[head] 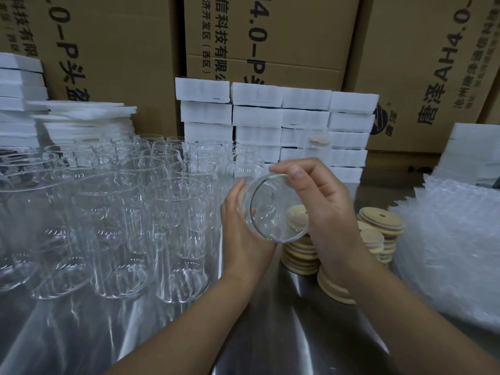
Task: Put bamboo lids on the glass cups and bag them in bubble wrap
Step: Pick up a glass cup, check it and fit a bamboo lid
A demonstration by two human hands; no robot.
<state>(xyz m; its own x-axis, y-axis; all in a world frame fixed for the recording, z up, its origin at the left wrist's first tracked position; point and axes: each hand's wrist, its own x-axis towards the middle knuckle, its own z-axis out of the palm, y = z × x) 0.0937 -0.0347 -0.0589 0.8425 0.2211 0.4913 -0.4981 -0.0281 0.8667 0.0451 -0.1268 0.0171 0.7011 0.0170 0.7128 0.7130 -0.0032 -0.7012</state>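
I see both hands up over the steel bench (pixel 284 334), sharing one glass cup (pixel 273 209). The cup is tipped on its side with its base toward me. My left hand (pixel 240 226) wraps the cup's far side from the left, fingers closed around the wall. My right hand (pixel 322 201) pinches the near rim, thumb on top and fingers underneath, closed on the glass. I can't tell whether a lid is already on its mouth; that end faces away.

Just beneath the cup, stacks of bamboo lids (pixel 378 226) stand on the bench, some partly hidden by my right wrist. To the right of them lies a heap of bubble wrap (pixel 449 244), reaching the frame edge. To the left, a crowd of empty cups (pixel 113 212) stands upright, close together.

Behind, white foam blocks (pixel 278 115) are stacked in rows against big cardboard boxes (pixel 270 36), with more foam sheets at far left (pixel 81 115).
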